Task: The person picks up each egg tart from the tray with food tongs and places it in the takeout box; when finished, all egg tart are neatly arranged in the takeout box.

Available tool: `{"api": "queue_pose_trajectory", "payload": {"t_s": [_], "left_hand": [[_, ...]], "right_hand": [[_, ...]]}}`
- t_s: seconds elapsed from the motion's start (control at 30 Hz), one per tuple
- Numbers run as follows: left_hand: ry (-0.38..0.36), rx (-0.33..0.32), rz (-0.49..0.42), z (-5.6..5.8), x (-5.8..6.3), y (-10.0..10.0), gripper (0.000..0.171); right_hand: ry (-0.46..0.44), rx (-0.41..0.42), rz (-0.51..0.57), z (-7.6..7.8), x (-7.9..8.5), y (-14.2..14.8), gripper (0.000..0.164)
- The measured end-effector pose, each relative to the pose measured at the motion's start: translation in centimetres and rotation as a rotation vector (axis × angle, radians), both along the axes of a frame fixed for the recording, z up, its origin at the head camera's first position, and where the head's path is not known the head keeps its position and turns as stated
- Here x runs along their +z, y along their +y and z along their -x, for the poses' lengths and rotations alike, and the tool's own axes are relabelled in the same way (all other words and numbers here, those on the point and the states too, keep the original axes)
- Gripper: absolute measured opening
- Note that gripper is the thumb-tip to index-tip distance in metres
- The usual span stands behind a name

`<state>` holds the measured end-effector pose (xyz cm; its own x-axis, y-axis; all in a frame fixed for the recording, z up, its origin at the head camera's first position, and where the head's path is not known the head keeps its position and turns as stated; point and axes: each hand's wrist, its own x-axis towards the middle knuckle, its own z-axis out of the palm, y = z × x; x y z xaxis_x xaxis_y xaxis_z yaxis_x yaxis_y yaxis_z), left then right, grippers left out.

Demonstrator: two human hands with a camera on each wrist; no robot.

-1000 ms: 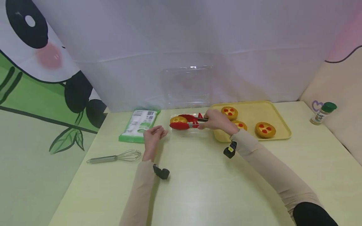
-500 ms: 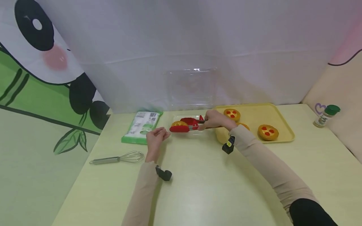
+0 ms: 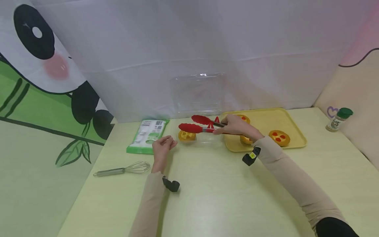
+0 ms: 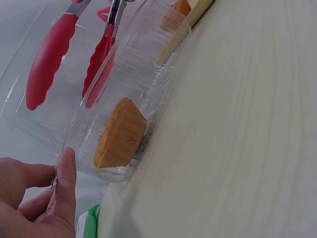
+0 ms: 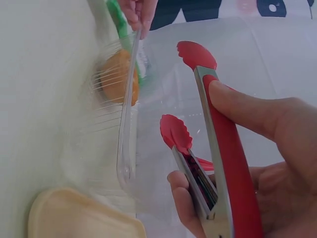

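Right hand point(image 3: 237, 126) clamped around tongs point(image 3: 190, 128), tips apart; left hand point(image 3: 163, 148) pinches rim of clear box point(image 4: 144, 64). Tart point(image 3: 187, 137) sits inside, left end. Risk: tongs snagging rim could tip the light box.

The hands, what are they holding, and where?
The right hand holds the tongs by the handles; the left hand pinches the clear plastic container by its rim.

Can see a wire whisk point(image 3: 122, 170) lying on the left of the pale table point(image 3: 201, 204) (wires to the right, handle to the left), with a green-and-white packet point(image 3: 149, 134) lying flat beyond it. At far right, see a green-capped bottle point(image 3: 338, 120) standing near a purple heart outline point(image 3: 328, 111). Behind, notice a white sheet point(image 3: 192, 36) and, leftward, a cartoon picture point(image 3: 53, 105) with a black eye point(image 3: 26, 24).
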<state>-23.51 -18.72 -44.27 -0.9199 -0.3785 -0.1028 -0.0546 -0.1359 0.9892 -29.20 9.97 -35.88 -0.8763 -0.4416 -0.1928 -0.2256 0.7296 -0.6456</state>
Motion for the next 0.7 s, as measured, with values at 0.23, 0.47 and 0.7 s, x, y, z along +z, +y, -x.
{"api": "queue_pose_trajectory", "payload": {"t_s": [0.23, 0.47, 0.7], "left_hand": [[0.010, 0.008, -0.018, 0.0, -0.2, -0.6, 0.033], [0.001, 0.002, -0.016, 0.1, 0.2, -0.9, 0.034], [-0.014, 0.004, -0.004, 0.2, 0.5, -0.9, 0.033]], "right_hand": [[0.048, -0.031, 0.049, -1.8, 0.1, 2.9, 0.052], [0.008, -0.114, 0.115, -4.2, 0.6, 6.5, 0.070], [0.076, -0.141, 0.086, -6.1, 0.7, 9.9, 0.064]]}}
